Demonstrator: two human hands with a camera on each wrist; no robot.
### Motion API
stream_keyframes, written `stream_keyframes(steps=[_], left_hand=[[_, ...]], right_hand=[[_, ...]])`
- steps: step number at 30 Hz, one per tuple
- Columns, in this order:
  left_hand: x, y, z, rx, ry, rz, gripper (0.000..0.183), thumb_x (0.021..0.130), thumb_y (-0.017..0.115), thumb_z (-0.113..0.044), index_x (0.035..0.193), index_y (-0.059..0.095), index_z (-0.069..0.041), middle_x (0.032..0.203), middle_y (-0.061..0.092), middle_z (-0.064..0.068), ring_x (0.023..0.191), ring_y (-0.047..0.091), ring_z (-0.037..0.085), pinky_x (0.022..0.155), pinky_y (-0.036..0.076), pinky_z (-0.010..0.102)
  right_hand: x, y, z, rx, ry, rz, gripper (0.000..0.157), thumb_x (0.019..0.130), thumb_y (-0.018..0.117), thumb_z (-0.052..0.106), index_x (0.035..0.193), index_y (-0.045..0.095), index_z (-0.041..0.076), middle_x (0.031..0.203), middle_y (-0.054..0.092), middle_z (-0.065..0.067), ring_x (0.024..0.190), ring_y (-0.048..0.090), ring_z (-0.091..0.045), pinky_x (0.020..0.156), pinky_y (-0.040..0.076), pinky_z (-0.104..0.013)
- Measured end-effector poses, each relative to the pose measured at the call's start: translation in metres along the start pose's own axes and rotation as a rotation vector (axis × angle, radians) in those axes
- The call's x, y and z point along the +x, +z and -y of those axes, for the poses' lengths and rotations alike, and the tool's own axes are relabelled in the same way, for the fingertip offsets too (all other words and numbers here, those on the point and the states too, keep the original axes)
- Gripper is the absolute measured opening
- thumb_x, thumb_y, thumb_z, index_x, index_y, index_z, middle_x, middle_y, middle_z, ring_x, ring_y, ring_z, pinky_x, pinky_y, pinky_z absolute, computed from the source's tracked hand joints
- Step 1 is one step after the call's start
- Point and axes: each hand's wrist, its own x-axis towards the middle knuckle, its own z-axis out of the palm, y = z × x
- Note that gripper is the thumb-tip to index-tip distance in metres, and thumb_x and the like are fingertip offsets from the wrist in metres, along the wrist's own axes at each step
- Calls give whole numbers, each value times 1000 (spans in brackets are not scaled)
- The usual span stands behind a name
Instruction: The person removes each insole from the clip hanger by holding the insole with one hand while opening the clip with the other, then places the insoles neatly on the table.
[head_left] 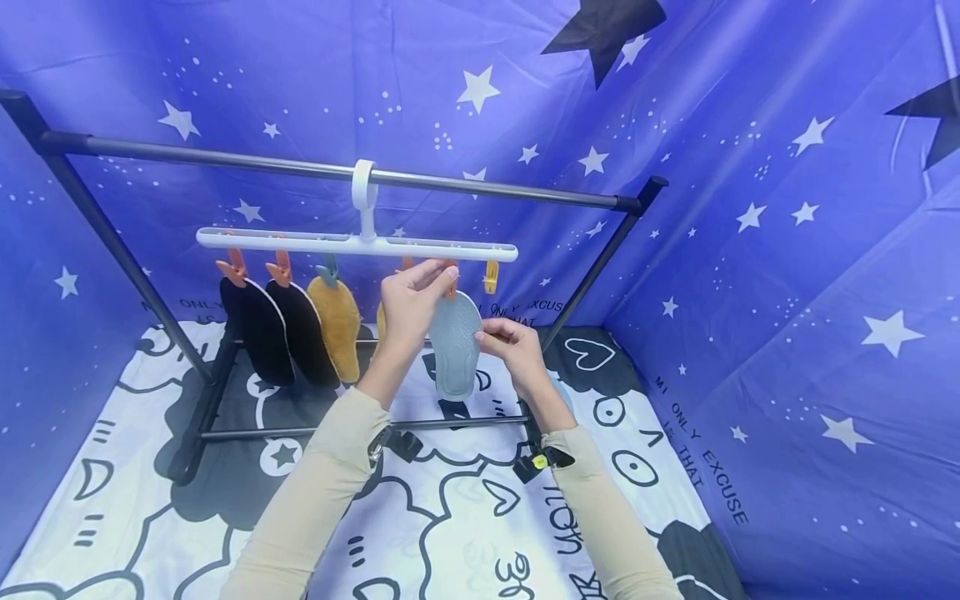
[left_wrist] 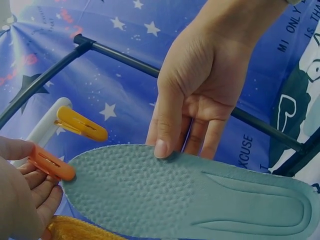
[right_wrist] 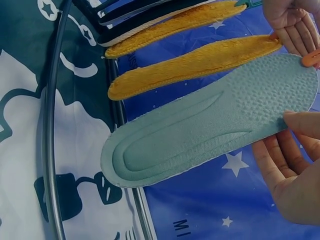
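A grey-green insole (head_left: 455,346) with a dimpled front hangs toe-up below the white hanger (head_left: 300,242). My left hand (head_left: 408,304) holds the orange clip (left_wrist: 52,162) at the insole's toe end, thumb on one side and fingers behind. The clip's tip meets the toe edge. With thumb and fingers, my right hand (head_left: 517,350) pinches the insole's side edge near the toe. A yellow clip (head_left: 491,277) hangs bare at the hanger's right end. Just left of the grey insole, a second yellow fuzzy insole (right_wrist: 195,67) is largely hidden behind my left hand in the head view.
Two black insoles (head_left: 255,329) and a yellow one (head_left: 335,325) hang from clips on the left half. The hanger hooks over the black rack's top bar (head_left: 480,188). Below lies a patterned black-and-white cloth (head_left: 465,533); starry blue fabric (head_left: 750,250) surrounds the rack.
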Motion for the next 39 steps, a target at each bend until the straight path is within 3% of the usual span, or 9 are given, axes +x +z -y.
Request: stream_keyframes(steps=[7,22,29,34,39], left_hand=[[-1,0,-1,-2,-10,-1,24,92,77,-11,113,76,0,110,76,19,105,75,27,87,62,26],[0,1,-2,-56,-25,-16,25,89,77,-2,113,74,5,111,74,23,103,75,29,82,62,22],[2,2,-1,-58,-15,-22,24,88,77,1,111,75,6,109,74,24,91,77,11,80,62,21],[2,1,0,-46,-19,-11,26,88,78,-3,113,75,4,112,75,21,102,76,26,83,62,22],[1,1,0,-18,-32,-9,27,88,79,-7,114,75,1,113,75,18,104,75,26,84,62,23]], right_hand=[[-1,-5,-2,-4,10,-6,26,93,71,-1,113,65,-17,88,72,7,84,69,-8,82,63,-30],[-7,-26,3,-23,27,-44,27,94,68,-1,115,64,-17,88,73,9,82,70,-6,80,62,-25],[-4,-43,4,2,48,-92,14,94,69,-1,107,70,-5,85,73,9,80,70,-4,79,62,-23],[-4,-53,6,10,45,-114,14,94,70,0,108,71,-4,85,73,9,78,69,-4,76,61,-19],[-4,-60,9,-2,36,-124,16,94,69,-1,109,69,-6,84,73,10,78,68,-4,75,61,-20]])
